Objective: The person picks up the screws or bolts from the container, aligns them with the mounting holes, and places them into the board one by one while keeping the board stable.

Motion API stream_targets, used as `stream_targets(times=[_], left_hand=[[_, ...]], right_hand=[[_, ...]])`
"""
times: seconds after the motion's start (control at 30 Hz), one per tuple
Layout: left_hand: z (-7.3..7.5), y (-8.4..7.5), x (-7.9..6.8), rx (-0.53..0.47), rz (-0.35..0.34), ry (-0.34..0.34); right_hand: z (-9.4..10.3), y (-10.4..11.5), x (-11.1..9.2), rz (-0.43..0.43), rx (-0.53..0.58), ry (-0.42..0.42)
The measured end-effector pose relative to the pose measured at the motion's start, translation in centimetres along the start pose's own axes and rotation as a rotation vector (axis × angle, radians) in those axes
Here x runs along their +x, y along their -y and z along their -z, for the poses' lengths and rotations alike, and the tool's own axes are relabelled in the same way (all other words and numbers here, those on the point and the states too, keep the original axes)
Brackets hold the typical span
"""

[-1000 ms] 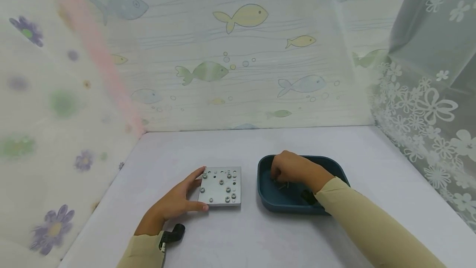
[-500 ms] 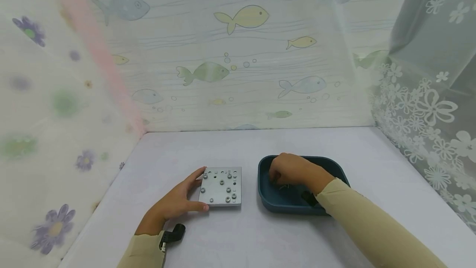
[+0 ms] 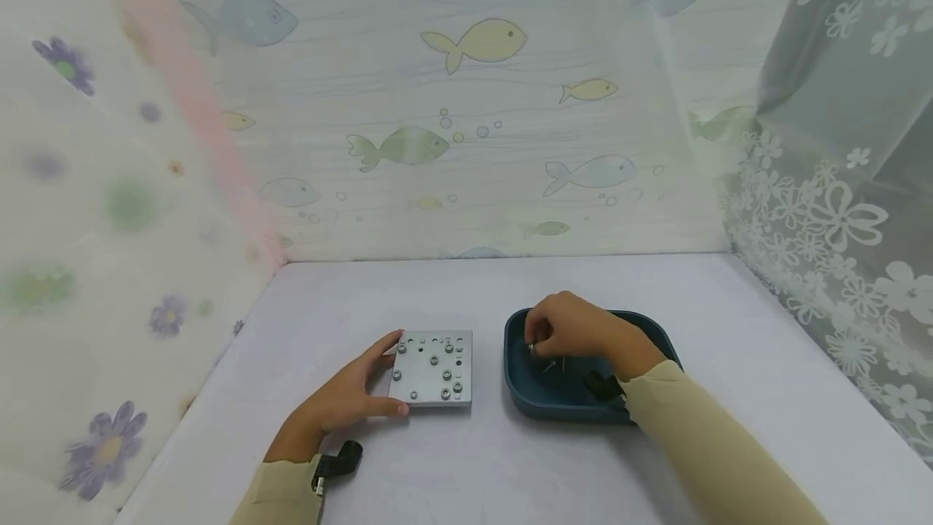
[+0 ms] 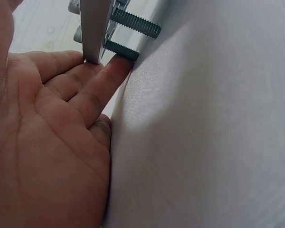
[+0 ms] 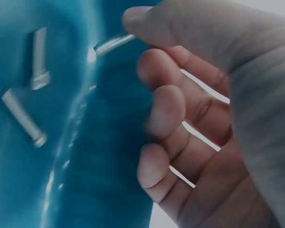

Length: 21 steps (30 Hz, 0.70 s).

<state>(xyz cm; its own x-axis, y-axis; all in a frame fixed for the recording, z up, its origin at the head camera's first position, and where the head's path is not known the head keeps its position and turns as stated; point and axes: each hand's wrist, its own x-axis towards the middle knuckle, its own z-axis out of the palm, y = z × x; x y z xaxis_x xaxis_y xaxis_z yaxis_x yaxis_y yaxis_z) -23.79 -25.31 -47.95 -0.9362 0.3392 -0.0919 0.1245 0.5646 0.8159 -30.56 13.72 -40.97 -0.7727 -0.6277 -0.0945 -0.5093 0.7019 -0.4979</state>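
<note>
In the head view a square silver metal plate [image 3: 419,361] lies left of the middle, with several socket-head bolts in its holes. My left hand [image 3: 342,402] grips its left side, thumb at the near edge and fingers at the far corner. Threaded bolt ends [image 4: 135,23] stick out beneath the plate in the left wrist view. Over a dark blue tray [image 3: 539,409], my right hand [image 3: 576,330] pinches one bolt [image 5: 115,44] between thumb and index finger; its head is hidden by the fingers. Two loose bolts, one upright in view [image 5: 39,59] and one slanted [image 5: 23,116], lie in the tray.
A white table [image 3: 452,476] carries the plate and tray side by side, with a gap between them. Fish-patterned sheeting [image 3: 481,185] hangs behind; flowered sheets close both sides. A black wrist camera [image 3: 342,458] sits by the left cuff.
My right hand has risen a little from the tray floor, and a bolt now shows at its fingertips. The left hand and plate have stayed in place.
</note>
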Motion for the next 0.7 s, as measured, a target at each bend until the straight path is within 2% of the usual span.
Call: stream_targets(times=[0.17,0.3,0.5,0.6,0.7], left_hand=[[0.1,0.3,-0.1,0.009,0.004,-0.006],[0.1,0.5,-0.2,0.017,0.011,-0.013],[0.2,0.3,-0.2,-0.005,-0.003,0.002],[0.4,0.3,-0.1,-0.004,-0.009,0.010],[-0.1,0.3,0.1,-0.002,-0.010,0.007]], right_hand=[[0.1,-0.1,-0.5,0.040,0.095,-0.086],[-0.1,0.4,-1.0,0.035,0.163,-0.126],[0.1,1.8,-1.9,-0.012,0.238,-0.190],[0.3,2.9,-2.1,-0.006,0.280,-0.226],[0.1,3.5,-2.5,0.012,0.314,-0.251]])
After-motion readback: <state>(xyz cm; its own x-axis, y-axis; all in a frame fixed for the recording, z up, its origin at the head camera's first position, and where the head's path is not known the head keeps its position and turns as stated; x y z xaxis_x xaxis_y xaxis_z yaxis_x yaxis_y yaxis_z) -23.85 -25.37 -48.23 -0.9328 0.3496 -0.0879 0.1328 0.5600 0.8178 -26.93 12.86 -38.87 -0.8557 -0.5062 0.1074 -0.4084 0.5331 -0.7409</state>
